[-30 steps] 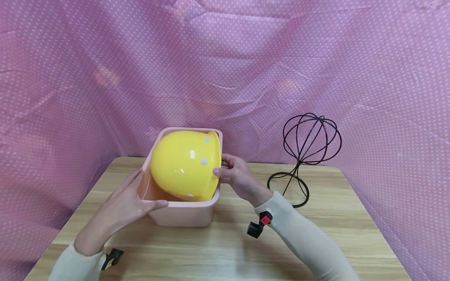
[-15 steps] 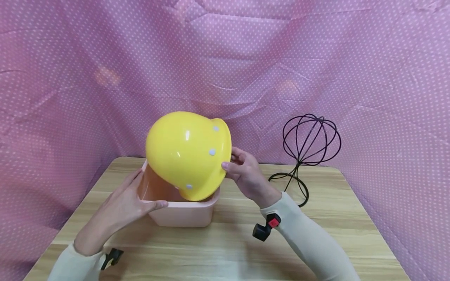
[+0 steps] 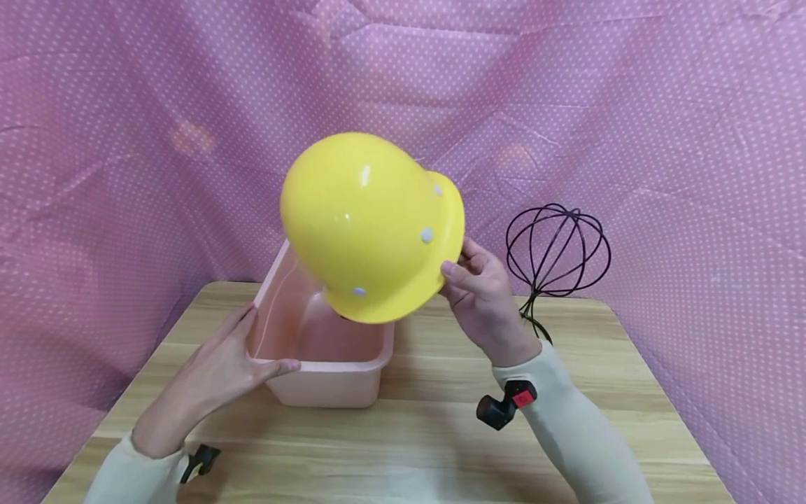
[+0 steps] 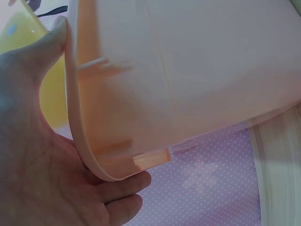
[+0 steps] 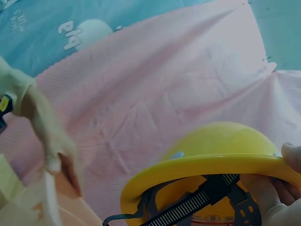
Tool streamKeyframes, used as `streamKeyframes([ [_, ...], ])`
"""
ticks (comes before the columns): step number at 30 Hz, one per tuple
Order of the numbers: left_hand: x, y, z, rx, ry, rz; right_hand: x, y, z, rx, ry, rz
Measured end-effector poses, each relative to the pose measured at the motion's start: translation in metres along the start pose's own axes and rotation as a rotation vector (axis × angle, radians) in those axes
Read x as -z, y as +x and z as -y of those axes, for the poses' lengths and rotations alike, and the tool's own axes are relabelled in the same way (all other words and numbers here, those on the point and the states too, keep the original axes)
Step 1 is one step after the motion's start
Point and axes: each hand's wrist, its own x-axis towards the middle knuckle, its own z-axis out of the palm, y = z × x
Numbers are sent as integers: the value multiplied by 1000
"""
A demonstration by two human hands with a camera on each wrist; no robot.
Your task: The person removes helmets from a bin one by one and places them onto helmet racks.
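Note:
A glossy yellow hard hat [image 3: 365,224], dotted with pale round studs, is tilted on its side above a pink plastic bin [image 3: 327,388]. My right hand [image 3: 488,301] pinches its brim, thumb outside and fingers inside. The right wrist view shows a black ratchet headband [image 5: 202,200] within the hat's shell. My left hand [image 3: 220,371] grips the bin's near left corner, thumb along the front rim and fingers at the left side. In the left wrist view, the bin's corner [image 4: 101,167] lies between thumb and fingers. The hat hides part of the bin's far end and right side.
A black wire stand [image 3: 557,252] with a balloon-shaped cage top is on the right side of the wooden table [image 3: 441,448], its base partly hidden by my right arm. Pink dotted cloth [image 3: 403,84] hangs behind and along both sides.
My right hand has lifted the hard hat up and rightward out of the bin, with more tilt, uncovering the bin's interior. The left hand has stayed at the corner.

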Motion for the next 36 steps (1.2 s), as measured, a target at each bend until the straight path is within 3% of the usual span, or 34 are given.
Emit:
streamKeyframes([
  [6, 1, 1, 1, -43, -25, -29, 7, -1, 22, 100, 25, 16],
  [15, 0, 6, 2, -53, -42, -55, 22, -6, 44, 206, 79, -60],
  [26, -1, 4, 5, -108, -63, -87, 45, -13, 64, 310, 206, -35],
  [36, 2, 1, 8, -114, -60, -93, 61, -16, 78, 402, 220, -157],
])
